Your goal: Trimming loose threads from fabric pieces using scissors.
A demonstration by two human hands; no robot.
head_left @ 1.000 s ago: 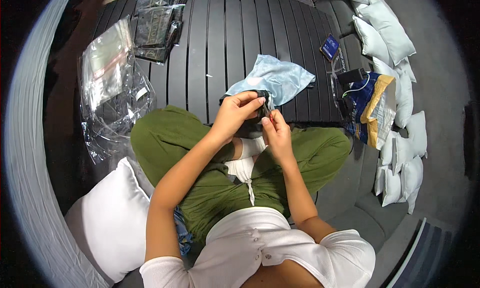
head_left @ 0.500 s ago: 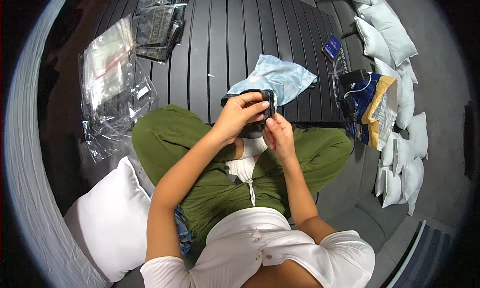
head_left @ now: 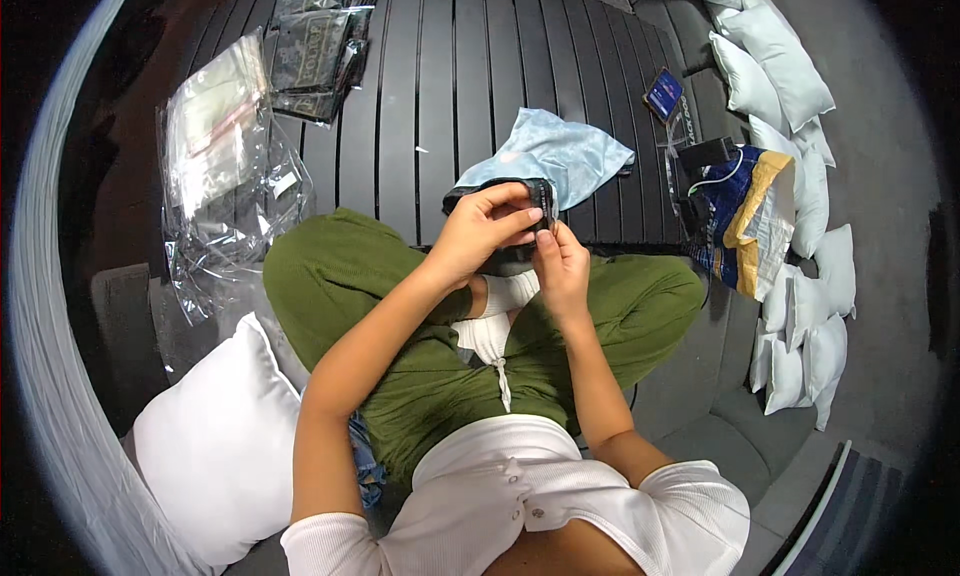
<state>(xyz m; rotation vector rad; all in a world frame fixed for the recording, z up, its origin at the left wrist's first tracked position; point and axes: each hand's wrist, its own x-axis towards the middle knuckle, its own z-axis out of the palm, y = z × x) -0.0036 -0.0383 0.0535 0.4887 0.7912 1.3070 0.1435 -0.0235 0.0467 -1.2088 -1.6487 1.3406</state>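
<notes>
A light blue patterned cloth (head_left: pixel 565 156) with a black edge lies partly on the table in front of me, its near part lifted toward my hands. My left hand (head_left: pixel 485 234) is closed on the black edge (head_left: pixel 542 198), which is folded over its fingers. Close beside it, my right hand (head_left: pixel 562 271) is pinched, thumb and fingertips touching the lower end of that edge. Whatever lies inside the right fist is hidden; a bit of red showed there half a second ago.
Clear plastic bags (head_left: pixel 215 146) and dark packaged items (head_left: pixel 315 61) lie on the left of the slatted black table (head_left: pixel 435 86). Right of it are a phone (head_left: pixel 663 97), a black box with a cable (head_left: pixel 706 154) and a blue-and-gold bag (head_left: pixel 750 221). White pillows (head_left: pixel 775 61) line the sofa; another pillow (head_left: pixel 220 446) sits left.
My right hand has moved slightly up and turned along the black edge; the red bit in it no longer shows. My left hand has kept its hold on the cloth.
</notes>
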